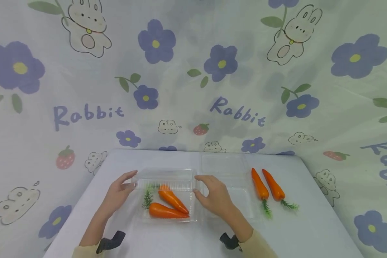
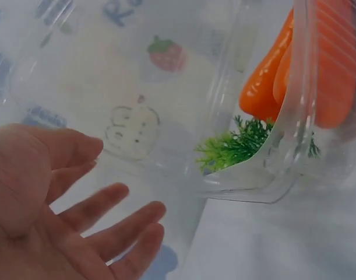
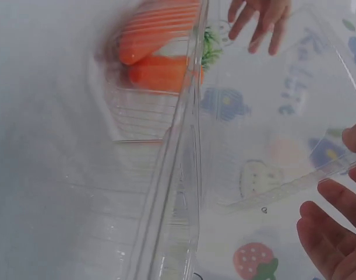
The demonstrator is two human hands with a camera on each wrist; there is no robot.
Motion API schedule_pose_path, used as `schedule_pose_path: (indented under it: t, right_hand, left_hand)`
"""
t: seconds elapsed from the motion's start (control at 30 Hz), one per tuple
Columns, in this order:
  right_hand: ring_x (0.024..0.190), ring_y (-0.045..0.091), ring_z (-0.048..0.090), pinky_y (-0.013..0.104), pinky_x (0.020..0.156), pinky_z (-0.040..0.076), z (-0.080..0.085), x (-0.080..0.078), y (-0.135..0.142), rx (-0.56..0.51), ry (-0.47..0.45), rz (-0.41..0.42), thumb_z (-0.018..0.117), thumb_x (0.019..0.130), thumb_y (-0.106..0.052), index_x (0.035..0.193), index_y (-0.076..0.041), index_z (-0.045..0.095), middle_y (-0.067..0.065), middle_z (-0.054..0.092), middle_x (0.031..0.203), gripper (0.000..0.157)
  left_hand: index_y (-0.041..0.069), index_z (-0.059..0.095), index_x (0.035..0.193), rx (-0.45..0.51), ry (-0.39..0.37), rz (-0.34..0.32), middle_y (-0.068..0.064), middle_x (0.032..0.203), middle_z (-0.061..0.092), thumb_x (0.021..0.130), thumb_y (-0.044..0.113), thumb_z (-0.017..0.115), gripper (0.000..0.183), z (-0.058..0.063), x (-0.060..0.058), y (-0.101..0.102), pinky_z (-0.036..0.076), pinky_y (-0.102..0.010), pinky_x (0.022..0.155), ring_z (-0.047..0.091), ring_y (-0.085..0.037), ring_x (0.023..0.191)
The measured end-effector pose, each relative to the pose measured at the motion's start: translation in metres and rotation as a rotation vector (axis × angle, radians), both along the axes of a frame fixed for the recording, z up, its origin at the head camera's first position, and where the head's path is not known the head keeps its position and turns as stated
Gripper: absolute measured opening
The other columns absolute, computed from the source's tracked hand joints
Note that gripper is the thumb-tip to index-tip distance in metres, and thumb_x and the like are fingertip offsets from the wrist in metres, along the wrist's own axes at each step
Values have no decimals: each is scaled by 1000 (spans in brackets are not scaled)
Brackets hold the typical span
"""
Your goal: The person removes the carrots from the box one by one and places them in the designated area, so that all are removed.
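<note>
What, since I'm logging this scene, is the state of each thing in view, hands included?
Left container: open, loaded.
Left lid: raised, tilted.
Its two carrots: lying, tips close together.
Right container: open, nothing visible inside.
Right lid: laid back, open.
Two outer carrots: lying on the table.
Left hand: fingers apart, at left lid's left edge.
Right hand: fingers apart, at left lid's right edge.

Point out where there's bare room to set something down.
Bare table lies between the loose carrots and its right edge, and on the near side of the filled box, between the forearms. The middle is crowded: left hand and right hand flank the raised lid, with a second box right of the filled one.
</note>
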State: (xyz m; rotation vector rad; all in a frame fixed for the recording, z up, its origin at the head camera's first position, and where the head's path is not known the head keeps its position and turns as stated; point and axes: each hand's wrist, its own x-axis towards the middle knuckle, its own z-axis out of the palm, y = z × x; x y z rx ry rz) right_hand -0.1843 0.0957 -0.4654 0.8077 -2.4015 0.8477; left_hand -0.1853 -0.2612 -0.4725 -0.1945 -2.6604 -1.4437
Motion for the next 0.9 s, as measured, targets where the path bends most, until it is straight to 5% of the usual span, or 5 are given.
schedule_pose_path:
  t: [0.3,0.67,0.9]
  right_hand:
    - [88,15,66,27,71,56,5,-18,0,-154,-71,49,74,84,-1,103,-9,65,0,70,97,22]
    - [82,11,64,29,71,56,8,-46,3,-184,-148,77,69,88,0,94,-6,66,3,70,88,9]
    - [78,7,63,19,64,53,5,-65,-1,-228,-145,28,70,88,-1,94,-9,66,-4,67,85,10]
  left_hand:
    - [0,59,128,-69,105,26,-19,123,62,97,21,62,38,-1,-23,-3,48,-54,91,57,-38,113]
    - [3,63,121,27,104,2,-13,117,65,98,23,61,31,-9,-45,-7,53,-22,80,64,-28,104]
    - [1,63,123,74,97,17,-15,119,64,98,27,60,37,-11,-61,-9,53,-20,79,63,-22,103]
